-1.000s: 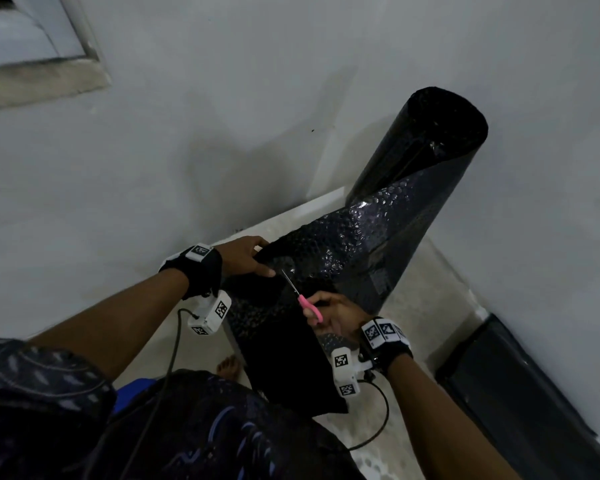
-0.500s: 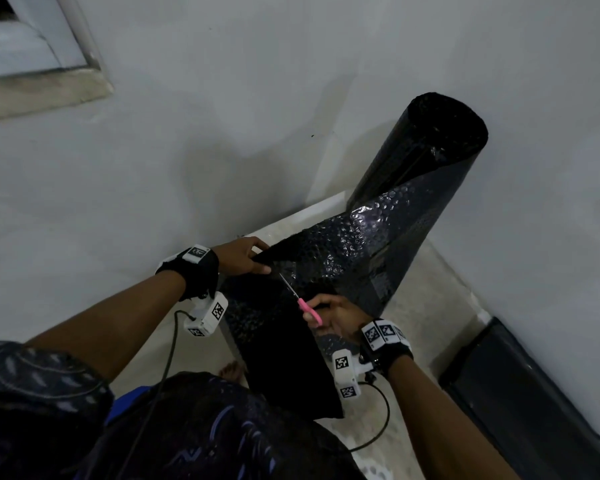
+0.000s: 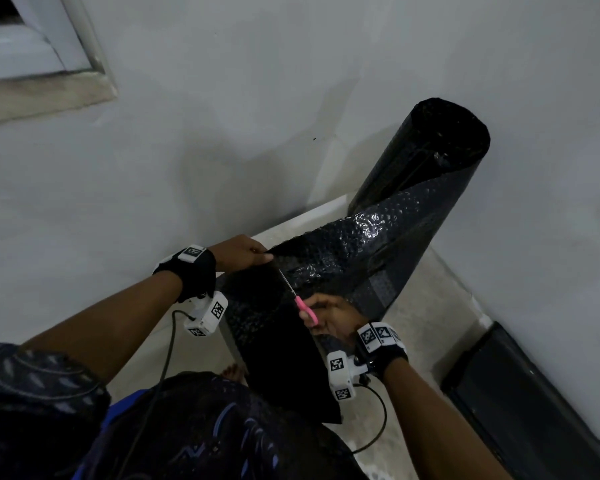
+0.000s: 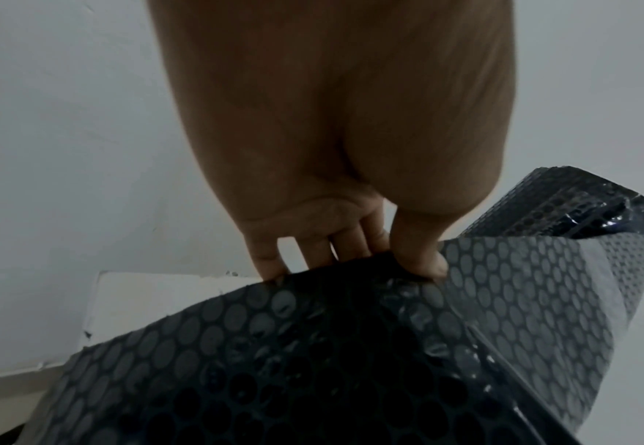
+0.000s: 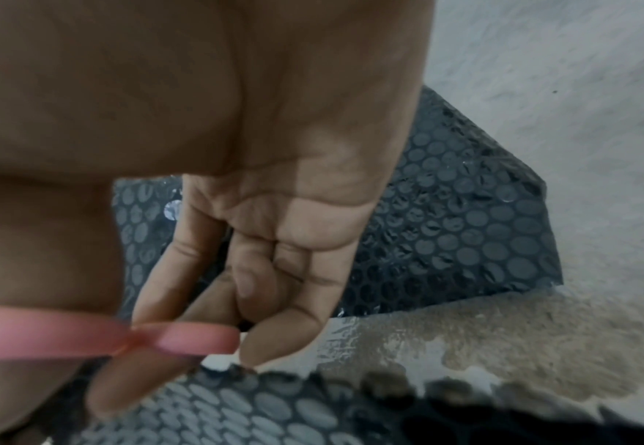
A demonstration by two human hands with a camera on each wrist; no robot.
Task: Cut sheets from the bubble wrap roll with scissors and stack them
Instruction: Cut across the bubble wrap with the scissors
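A tall black bubble wrap roll (image 3: 426, 168) stands in the room's corner, its loose end (image 3: 343, 258) drawn out toward me. My left hand (image 3: 243, 252) pinches the top edge of the drawn-out sheet (image 4: 350, 346), thumb on one side, fingers (image 4: 270, 259) on the other. My right hand (image 3: 329, 315) grips pink-handled scissors (image 3: 297, 297); their blades point up along the cut line toward the left hand. The pink handle (image 5: 84, 337) shows blurred in the right wrist view. The part of the sheet left of the blades (image 3: 278, 341) hangs down in front of my body.
Grey walls meet behind the roll. A stack of black sheets (image 3: 534, 410) lies on the floor at lower right against the wall. A window sill (image 3: 42, 95) is at upper left. Cables hang from both wrist cameras. Bare concrete floor (image 3: 423, 306) lies beside the roll.
The scissors have advanced up the sheet toward my left hand, which has risen slightly with the edge. The roll has not moved.
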